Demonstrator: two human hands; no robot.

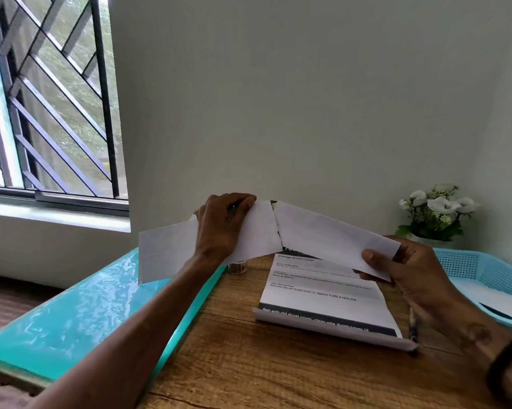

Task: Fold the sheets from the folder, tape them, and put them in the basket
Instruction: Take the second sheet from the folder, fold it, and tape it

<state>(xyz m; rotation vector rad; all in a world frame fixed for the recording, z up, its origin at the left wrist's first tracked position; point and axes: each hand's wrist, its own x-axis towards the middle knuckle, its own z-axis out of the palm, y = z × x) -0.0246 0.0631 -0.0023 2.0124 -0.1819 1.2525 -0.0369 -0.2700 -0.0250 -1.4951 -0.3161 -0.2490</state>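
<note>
Room: you face a plain pale wall (pixel 307 98); a barred window (pixel 51 95) fills the far left, with greenery outside.
Surface: a wooden table (pixel 248 364) runs from near you to the wall.
Folder: one turquoise folder (pixel 80 314) lies flat on the table's left side, glossy with glare.
Basket: one light blue mesh basket (pixel 467 264) sits at the right edge, with white paper inside.
Sheets: two outside the basket. You hold one folded sheet (pixel 322 231) raised above the table's far middle, white side toward you. One printed sheet (pixel 322 293) lies flat beneath it, its near edge curling up.
Left hand (pixel 222 225): fingers curled over the held sheet's left part, pinching it.
Right hand (pixel 411 273): thumb pressed on the sheet's right end, fingers behind it.
Flowers: one bunch of white flowers (pixel 437 211) stands far right by the wall.
Tape: one small roll of tape (pixel 238 266) stands just under your left hand, partly hidden.
Pen: one pen (pixel 411 323) lies right of the printed sheet.
</note>
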